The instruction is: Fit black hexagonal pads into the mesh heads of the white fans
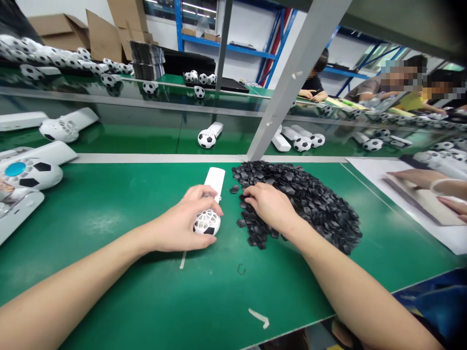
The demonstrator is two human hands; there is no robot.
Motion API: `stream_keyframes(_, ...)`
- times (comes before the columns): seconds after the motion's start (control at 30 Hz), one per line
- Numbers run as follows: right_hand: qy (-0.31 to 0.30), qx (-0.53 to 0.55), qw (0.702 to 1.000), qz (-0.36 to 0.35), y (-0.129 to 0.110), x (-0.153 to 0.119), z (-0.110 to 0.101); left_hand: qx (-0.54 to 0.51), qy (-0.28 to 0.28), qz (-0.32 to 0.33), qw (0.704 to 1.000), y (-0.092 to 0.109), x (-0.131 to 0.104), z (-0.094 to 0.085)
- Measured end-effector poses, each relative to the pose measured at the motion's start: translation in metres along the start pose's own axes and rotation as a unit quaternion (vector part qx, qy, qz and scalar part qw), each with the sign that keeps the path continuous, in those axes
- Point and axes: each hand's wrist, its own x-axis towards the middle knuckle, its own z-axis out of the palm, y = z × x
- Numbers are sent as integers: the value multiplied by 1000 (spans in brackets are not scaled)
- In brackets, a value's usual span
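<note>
My left hand is wrapped round the ball-shaped head of a white handheld fan, which lies on the green table. Its open grille faces up, with black soccer-ball patches near the lower side, and its flat white handle points away from me. At the left edge of a heap of small black pentagon pieces, my right hand has its fingers bent together. Whatever is between those fingertips is hidden. One loose black piece lies just left of the heap.
More soccer-ball fans crowd the left. Beyond a pale ledge, a green conveyor carries several fans. A slanting metal post rises behind the heap. On the right, another person's hand rests by a white sheet.
</note>
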Motion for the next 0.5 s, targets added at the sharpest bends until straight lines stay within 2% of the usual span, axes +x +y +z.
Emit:
stream_keyframes(0.13,-23,19,1000,0,4,4,-1,-9,9,-88,996,0,-3,-7)
stream_keyframes(0.27,-36,67,997,-3,12,8,-1,-35,-19,-99,994,3,-5,-8)
stream_keyframes(0.37,-5,131,991,-28,12,5,-4,-38,-47,-91,994,5,-7,-12)
stream_keyframes(0.43,28,211,976,-46,5,0,-8,-41,-80,-78,993,5,-9,-18)
stream_keyframes(0.5,25,336,940,-61,-5,-6,-12,-45,-108,-63,991,5,-10,-22)
